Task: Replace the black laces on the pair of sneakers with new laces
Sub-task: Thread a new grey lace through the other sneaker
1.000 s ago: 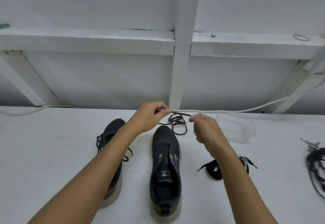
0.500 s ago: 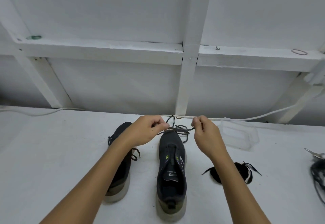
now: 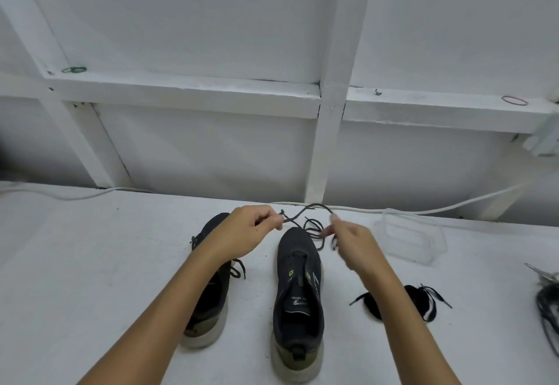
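Note:
Two dark sneakers stand on the white table. The right sneaker (image 3: 298,297) has no lace in its eyelets; the left sneaker (image 3: 211,287), partly behind my left forearm, still carries its black lace. A loose black lace (image 3: 313,227) loops just beyond the right sneaker's toe. My left hand (image 3: 249,228) pinches one stretch of that lace near its tip. My right hand (image 3: 352,241) pinches the lace a little to the right, blurred by motion. A bundled black lace with white tips (image 3: 419,301) lies right of my right forearm.
A clear plastic container (image 3: 413,238) sits at the back right. A white cable (image 3: 453,207) runs along the wall's foot. Dark cords and a metal tool (image 3: 547,297) lie at the right edge. White beams and a ledge rise behind the table.
My hands have drawn apart and lowered over the right sneaker's toe, the lace arching into a loop between them. My head has tilted, showing more wall.

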### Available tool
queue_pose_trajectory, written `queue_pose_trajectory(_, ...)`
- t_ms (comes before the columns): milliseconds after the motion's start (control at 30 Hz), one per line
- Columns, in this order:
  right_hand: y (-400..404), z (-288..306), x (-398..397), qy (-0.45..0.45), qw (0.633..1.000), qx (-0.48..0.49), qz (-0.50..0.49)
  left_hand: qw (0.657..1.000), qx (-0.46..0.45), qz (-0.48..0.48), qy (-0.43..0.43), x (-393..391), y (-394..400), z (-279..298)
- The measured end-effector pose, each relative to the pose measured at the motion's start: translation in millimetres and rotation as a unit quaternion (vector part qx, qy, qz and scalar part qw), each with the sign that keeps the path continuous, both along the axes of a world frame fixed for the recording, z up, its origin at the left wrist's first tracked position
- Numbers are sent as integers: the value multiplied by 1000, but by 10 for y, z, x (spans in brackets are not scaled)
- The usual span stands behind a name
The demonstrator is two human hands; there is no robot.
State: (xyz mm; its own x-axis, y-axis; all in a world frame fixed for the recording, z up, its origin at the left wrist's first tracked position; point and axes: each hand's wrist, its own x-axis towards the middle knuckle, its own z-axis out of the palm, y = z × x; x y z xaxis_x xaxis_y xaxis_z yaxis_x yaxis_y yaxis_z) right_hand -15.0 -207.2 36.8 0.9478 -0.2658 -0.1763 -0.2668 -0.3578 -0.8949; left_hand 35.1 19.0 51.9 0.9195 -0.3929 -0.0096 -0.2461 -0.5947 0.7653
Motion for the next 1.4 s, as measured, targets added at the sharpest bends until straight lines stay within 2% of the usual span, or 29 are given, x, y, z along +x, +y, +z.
queue_pose_trajectory(67, 264, 12, -43, 17, 997, 30, 75, 1000, -1, -22, -7, -48, -141, 19)
queue_pose_trajectory(133, 465, -17, -24, -7, 994, 79, 78, 999, -8, -42, -11, -86, -255, 45)
queue_pose_trajectory(233, 382, -44, 95, -35, 991, 112, -67, 1000, -3, -27, -5, -89, -180, 63)
queue_pose_trajectory(300, 199, -66, 115, -34, 987, 109, -109, 1000, 13, -13, -4, -85, -41, 39)
queue_pose_trajectory(400, 241, -76, -4, -89, 994, 58, 8, 1000, 18, -7, -1, -81, 40, 14)
queue_pose_trajectory(467, 382, -107, -70, -145, 984, 35, 98, 1000, 14, -20, 1, -71, -15, 18)
queue_pose_trajectory(533, 458, -186, -47, -167, 975, -6, 144, 999, 11, -37, 5, -52, -63, 6)
queue_pose_trajectory(667, 445, -310, 19, -163, 966, -148, 137, 999, 21, -38, 7, -64, -32, -13)
queue_pose_trajectory(733, 364, -337, 69, -138, 971, -174, 84, 999, 31, -40, 7, -80, 35, -8)
queue_pose_trajectory(833, 28, -281, 125, -64, 982, -144, -100, 999, 38, -14, 17, -66, 198, -44)
queue_pose_trajectory(867, -36, -239, 100, -32, 982, -143, -118, 999, 34, -6, 23, -60, 236, -66)
queue_pose_trajectory(933, 56, -169, 53, 20, 993, -104, -52, 999, 24, -4, 25, -67, 215, -89)
queue_pose_trajectory(1000, 326, -83, -22, 55, 998, 10, 34, 999, 20, -25, 15, -99, 76, -67)
queue_pose_trajectory(1067, 536, -60, -69, 47, 988, 128, 71, 998, 20, -51, 7, -119, -64, -57)
queue_pose_trajectory(1133, 598, -105, -30, 17, 979, 195, 50, 998, 18, -56, 4, -118, -105, -60)
queue_pose_trajectory(1200, 525, -165, 51, -7, 979, 202, -8, 998, 23, -58, 8, -130, -50, -59)
queue_pose_trajectory(1333, 151, -290, 239, 4, 955, 200, -221, 999, 24, -21, 24, -146, 179, -97)
queue_pose_trajectory(1400, 90, -275, 200, 36, 956, 210, -204, 1000, 16, -5, 25, -134, 220, -122)
